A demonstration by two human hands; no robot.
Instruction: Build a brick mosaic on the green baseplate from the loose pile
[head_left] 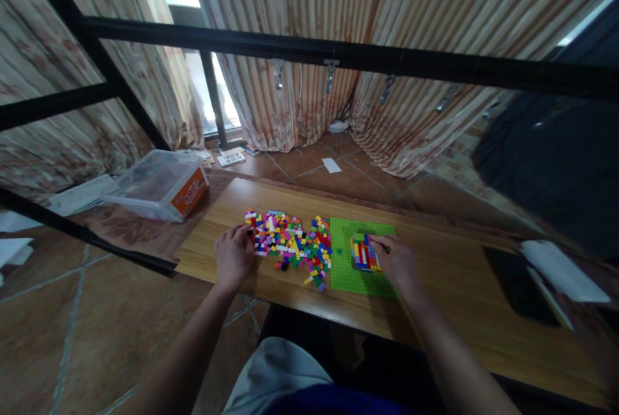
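A loose heap of small coloured building bricks (290,241) lies on the wooden table. My left hand (235,255) rests at the heap's left edge, its fingers curled in with the tips at the bricks; what they hold, if anything, is too small to make out. Right of the heap lies a green studded baseplate (341,276). On it stands a low block of red, blue, yellow and white bricks (363,254). Over that block's right side is my right hand (399,265), fingers pinched together around a small dark brick, partly hidden by the fingers.
A clear plastic box (155,180) with an orange label stands beyond the table's left end. Toward the right end lie a black flat object (520,285) and a white packet (563,270). A black metal rail (290,48) with hanging clips crosses ahead, before striped curtains (300,106).
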